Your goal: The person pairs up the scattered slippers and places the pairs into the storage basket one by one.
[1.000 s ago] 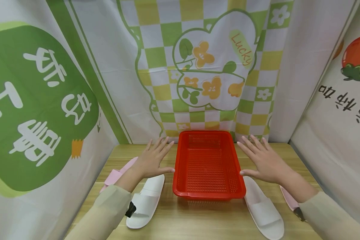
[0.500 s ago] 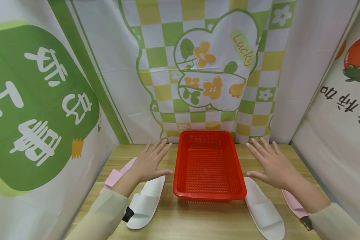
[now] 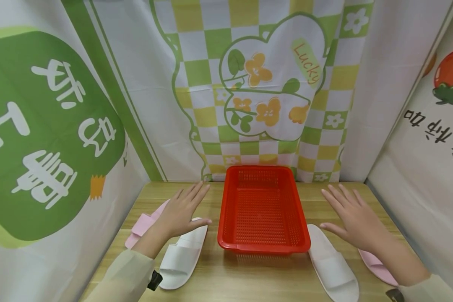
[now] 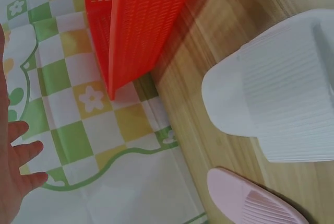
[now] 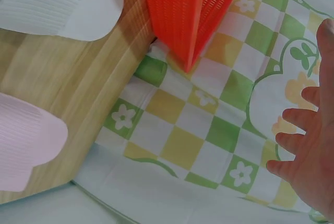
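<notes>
A red plastic basket (image 3: pixel 263 247) with perforated walls stands at the back middle of the wooden table. To its left, my left hand (image 3: pixel 179 214) hovers with fingers spread, holding nothing. Beneath and beside that hand lie a white slipper (image 3: pixel 181 260) and a pink slipper (image 3: pixel 145 224), the pink one partly covered by the hand and forearm. On the basket's other side, my right hand (image 3: pixel 358 220) is also spread and holds nothing. A second white slipper (image 3: pixel 334 266) lies between it and the basket. Another pink slipper (image 3: pixel 377 266) is partly hidden under the right forearm.
Behind the table (image 3: pixel 264 281) hangs a checkered green and yellow cloth (image 3: pixel 207 75) with flowers. Printed cloth walls close off the left and right sides. The basket's rear rim is near the back cloth.
Both hands have drawn away from the basket, the left one leftward and the right one rightward, and both are slightly nearer to me. The basket and slippers have stayed in place.
</notes>
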Demonstrator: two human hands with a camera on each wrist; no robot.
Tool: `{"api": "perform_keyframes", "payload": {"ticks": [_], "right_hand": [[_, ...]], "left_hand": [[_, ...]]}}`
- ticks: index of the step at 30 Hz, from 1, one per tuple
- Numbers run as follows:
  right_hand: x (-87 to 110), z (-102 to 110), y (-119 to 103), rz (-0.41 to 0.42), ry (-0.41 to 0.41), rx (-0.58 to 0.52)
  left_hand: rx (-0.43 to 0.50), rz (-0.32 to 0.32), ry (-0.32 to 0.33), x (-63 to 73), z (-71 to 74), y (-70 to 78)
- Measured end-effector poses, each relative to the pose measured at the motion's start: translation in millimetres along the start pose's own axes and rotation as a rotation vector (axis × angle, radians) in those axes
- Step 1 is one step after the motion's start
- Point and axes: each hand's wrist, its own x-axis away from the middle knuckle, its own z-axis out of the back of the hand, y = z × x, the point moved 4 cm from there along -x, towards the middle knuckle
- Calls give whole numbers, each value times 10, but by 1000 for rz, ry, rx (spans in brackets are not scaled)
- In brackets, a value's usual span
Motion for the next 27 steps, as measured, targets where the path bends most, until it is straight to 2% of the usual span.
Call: {"api": "perform_keyframes", "payload": {"ticks": [6, 12, 19, 27], "right_hand": [[127, -54, 15, -46, -7, -20], [245, -122, 7, -87, -18, -31], [354, -205, 27, -136, -32, -58], [458, -317, 27, -141, 1, -51]], "left_hand": [[-3, 37, 3, 124, -23, -12], [-1, 50, 41, 252, -77, -7], [34, 113, -5, 400, -213, -50], [47, 161, 11, 575, -358, -93]]}}
